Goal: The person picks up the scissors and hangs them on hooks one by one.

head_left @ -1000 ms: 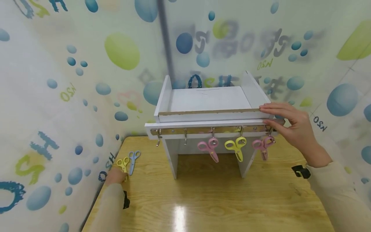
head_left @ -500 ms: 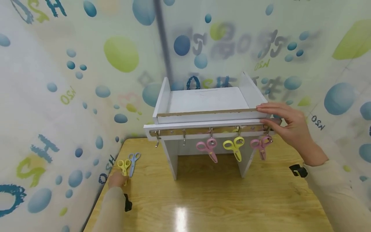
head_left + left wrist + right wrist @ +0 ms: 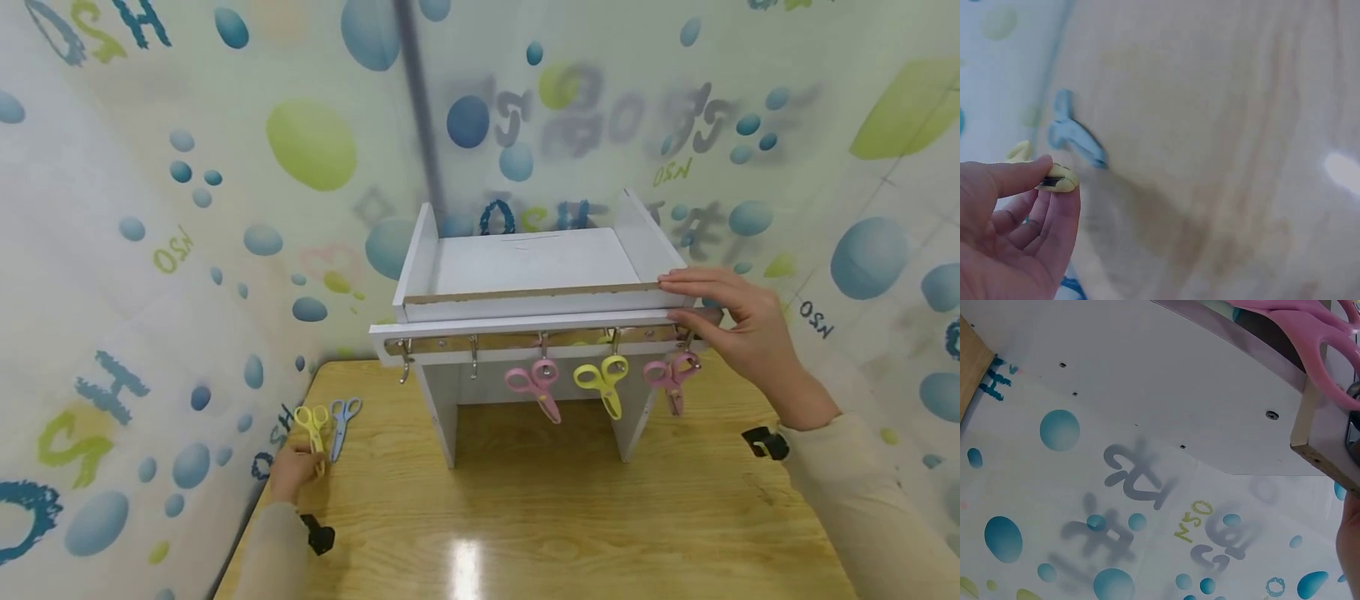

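Observation:
My left hand (image 3: 292,473) pinches yellow scissors (image 3: 315,435) by the blade end, at the table's left. In the left wrist view, thumb and fingers close on their tip (image 3: 1059,180). Light blue scissors (image 3: 341,430) lie just right of them on the table. My right hand (image 3: 750,333) holds the right front corner of a white shelf (image 3: 540,304), fingers over the upper edge, thumb lower at the hook rail. Pink scissors (image 3: 536,387), yellow-handled scissors (image 3: 604,383) and another pink pair (image 3: 673,382) hang from the rail. The right wrist view mostly hides that hand.
Two bare hooks, a left one (image 3: 405,362) and its neighbour (image 3: 474,358), stick out from the rail. The shelf stands on side panels on the wooden table (image 3: 465,517). Patterned fabric walls (image 3: 315,142) close in behind and at the sides.
My left hand has turned and lifted a little, and the yellow scissors have shifted left, away from the blue pair. My right hand keeps its place on the shelf.

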{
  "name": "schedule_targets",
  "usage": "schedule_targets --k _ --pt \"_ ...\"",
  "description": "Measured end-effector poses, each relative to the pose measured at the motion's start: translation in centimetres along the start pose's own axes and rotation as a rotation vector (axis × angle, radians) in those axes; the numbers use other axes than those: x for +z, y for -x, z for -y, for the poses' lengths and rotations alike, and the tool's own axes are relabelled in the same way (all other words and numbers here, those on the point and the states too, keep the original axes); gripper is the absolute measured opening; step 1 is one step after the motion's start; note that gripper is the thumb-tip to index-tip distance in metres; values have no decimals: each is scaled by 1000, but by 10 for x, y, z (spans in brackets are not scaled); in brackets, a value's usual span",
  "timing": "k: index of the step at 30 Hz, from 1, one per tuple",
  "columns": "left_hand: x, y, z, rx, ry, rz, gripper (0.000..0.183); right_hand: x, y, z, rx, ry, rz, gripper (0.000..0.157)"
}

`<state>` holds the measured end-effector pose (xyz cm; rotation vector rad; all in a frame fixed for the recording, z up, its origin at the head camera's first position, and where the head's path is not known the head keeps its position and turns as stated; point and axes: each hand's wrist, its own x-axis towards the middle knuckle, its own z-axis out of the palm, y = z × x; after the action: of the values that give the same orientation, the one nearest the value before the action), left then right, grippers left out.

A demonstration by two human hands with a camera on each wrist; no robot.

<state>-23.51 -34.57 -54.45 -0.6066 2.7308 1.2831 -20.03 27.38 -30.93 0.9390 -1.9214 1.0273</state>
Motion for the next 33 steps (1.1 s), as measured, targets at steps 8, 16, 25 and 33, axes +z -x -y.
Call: schedule_targets --k 8,16,25,33 --pt "-27 12 -56 55 264 34 37 0 1 -2 15 -7 3 29" --pt "-55 64 -132 345 414 6 27 1 -1 0 3 -29 -1 28" --pt "-70 135 -189 653 559 -22 16 1 -3 5 -8 -51 3 31" --pt "-48 180 -206 849 548 48 18 0 -1 4 3 -48 12 29"
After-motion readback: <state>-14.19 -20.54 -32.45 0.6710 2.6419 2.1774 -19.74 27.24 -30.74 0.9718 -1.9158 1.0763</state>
